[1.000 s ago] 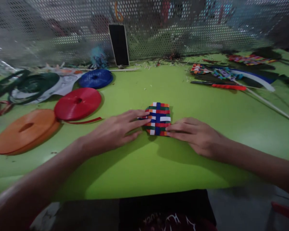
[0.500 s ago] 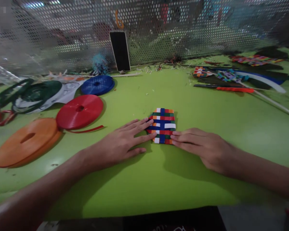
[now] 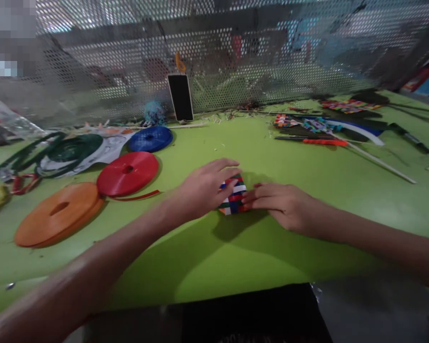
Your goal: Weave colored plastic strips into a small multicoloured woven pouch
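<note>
A small woven mat [image 3: 239, 189] of flat strips in blue, white, red, green and orange sits in front of me on the green table. My left hand [image 3: 209, 183] arches over its left and far part, with fingers curled round it and the thumb on its face, hiding much of the weave. At the right edge, my right hand [image 3: 286, 205] pinches the mat between thumb and fingertips, the fingers held together.
To the left lie rolls of flat strip: orange [image 3: 57, 214], red [image 3: 128, 172], blue [image 3: 152, 138] and green [image 3: 75, 147]. A phone [image 3: 180, 97] leans on the perforated metal screen [image 3: 229, 66] behind. On the right are an orange-handled tool [image 3: 323, 142], woven pieces [image 3: 318, 125] and a black marker [image 3: 411, 138].
My left hand has gone from lying flat at the mat's left edge to curling over it. The mat looks slightly turned. My right hand stays at its right edge; the camera view has shifted.
</note>
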Motion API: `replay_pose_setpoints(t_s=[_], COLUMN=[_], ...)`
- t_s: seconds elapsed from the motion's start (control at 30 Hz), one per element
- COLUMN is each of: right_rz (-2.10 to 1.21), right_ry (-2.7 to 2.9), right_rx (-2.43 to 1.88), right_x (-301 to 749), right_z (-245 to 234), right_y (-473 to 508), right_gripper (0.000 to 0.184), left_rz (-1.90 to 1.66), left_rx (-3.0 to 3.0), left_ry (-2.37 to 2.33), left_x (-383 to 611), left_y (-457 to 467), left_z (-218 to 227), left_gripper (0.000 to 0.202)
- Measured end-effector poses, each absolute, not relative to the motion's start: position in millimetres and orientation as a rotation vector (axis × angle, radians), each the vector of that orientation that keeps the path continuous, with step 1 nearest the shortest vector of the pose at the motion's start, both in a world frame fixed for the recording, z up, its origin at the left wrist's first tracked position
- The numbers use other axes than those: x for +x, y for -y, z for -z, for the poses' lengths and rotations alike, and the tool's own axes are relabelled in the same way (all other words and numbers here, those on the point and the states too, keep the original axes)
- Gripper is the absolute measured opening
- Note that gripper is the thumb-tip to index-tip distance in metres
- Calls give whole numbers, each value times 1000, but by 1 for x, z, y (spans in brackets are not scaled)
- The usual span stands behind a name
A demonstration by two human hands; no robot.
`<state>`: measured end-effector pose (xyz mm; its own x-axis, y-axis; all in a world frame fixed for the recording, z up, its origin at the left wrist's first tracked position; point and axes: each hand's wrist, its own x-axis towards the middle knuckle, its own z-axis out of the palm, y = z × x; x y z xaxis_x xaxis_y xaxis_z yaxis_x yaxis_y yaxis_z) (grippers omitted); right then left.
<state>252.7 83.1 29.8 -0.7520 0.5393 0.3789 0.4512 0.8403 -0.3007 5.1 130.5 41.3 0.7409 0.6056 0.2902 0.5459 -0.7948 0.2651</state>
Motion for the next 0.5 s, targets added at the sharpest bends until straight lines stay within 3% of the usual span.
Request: replay_pose_setpoints(t_s=[0.13, 0.23, 0.5], right_rz=[-336, -402, -603], right_ry=[2373, 2253, 2068], right_rx=[-871, -997, -1182], right_x=[250, 261, 259], right_z=[-39, -40, -33], right_y=[-80, -83, -105], right_gripper=[39, 34, 28], left_rz=[-179, -126, -124], left_rx=[2731, 2751, 2678], left_ry=[-1126, -1122, -1101], left_x=[35, 36, 33], left_y=[-127, -124, -126], left_z=[-24, -11, -10], left_gripper=[67, 78, 82])
